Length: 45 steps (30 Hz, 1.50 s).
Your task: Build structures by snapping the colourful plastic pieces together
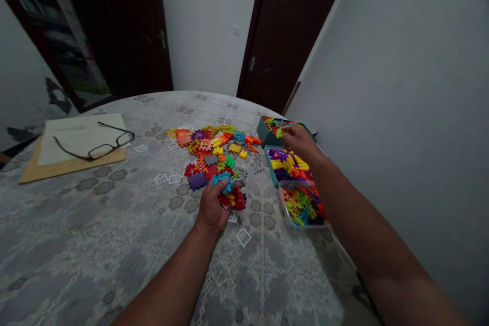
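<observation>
A heap of colourful plastic interlocking pieces [214, 150] lies spread in the middle of the round table. My left hand [212, 206] rests at the near edge of the heap, its fingers closed around a cluster of joined pieces [231, 194], blue, red and yellow. My right hand [300, 140] reaches to the far right over a teal box [267, 135] of pieces, fingers pinched on a small yellow-green piece [279, 132]. Between that box and me stand a second teal tray [272, 170] and a clear tray [284, 211], both full of pieces.
A grey patterned cloth [95, 244] covers the table. Black glasses [97, 145] lie on white paper over a brown board [69, 168] at the left. Small white window-shaped pieces [243, 237] are scattered about. A white wall [401, 112] runs close along the right; dark doors stand behind.
</observation>
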Tool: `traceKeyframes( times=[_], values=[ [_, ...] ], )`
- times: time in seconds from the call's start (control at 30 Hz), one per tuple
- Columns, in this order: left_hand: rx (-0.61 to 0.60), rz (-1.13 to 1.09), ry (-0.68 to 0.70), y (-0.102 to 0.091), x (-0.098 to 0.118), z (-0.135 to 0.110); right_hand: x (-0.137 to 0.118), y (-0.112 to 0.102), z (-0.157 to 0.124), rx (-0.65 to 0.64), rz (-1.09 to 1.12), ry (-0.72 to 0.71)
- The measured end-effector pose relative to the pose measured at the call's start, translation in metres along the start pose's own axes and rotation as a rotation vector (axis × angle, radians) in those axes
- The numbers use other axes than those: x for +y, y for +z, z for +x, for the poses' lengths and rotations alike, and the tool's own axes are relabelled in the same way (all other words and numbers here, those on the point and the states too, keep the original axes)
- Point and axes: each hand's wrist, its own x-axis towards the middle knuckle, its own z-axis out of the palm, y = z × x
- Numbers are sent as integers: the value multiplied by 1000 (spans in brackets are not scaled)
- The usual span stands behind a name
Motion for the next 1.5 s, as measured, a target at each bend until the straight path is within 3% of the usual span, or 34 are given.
traceKeyframes(
  times=[0.13,0.3,0.43,0.57,0.63,0.77,0.9,1.0,1.1,1.2,1.3,1.5],
  values=[
    [-17,9,-5,-2,0,0,2,14,43,13,48,111],
    [-13,-20,-10,-1,1,0,4,21,42,1,-2,174],
    [11,-90,-24,0,-1,2,-2,21,-5,-84,-48,84],
    [2,-128,-62,-1,-4,4,-24,25,-95,-416,-167,-253],
    [-7,-149,-62,0,-5,4,-36,35,-140,-502,-240,-343],
    [-21,-178,-48,1,-6,5,-40,67,-193,-414,-305,-396],
    [-12,-196,-68,3,-3,5,-30,85,-204,-274,-247,-370],
    [20,-228,-102,4,2,4,-27,78,-206,-232,-167,-314],
    [67,-242,-147,5,7,2,-26,61,-201,-249,-104,-280],
    [102,-208,-174,6,10,0,-19,43,-173,-246,-88,-254],
    [94,-179,-180,7,11,-3,-4,30,-118,-176,-55,-179],
    [46,-140,-194,4,9,-4,21,19,1,85,17,65]
  ],
)
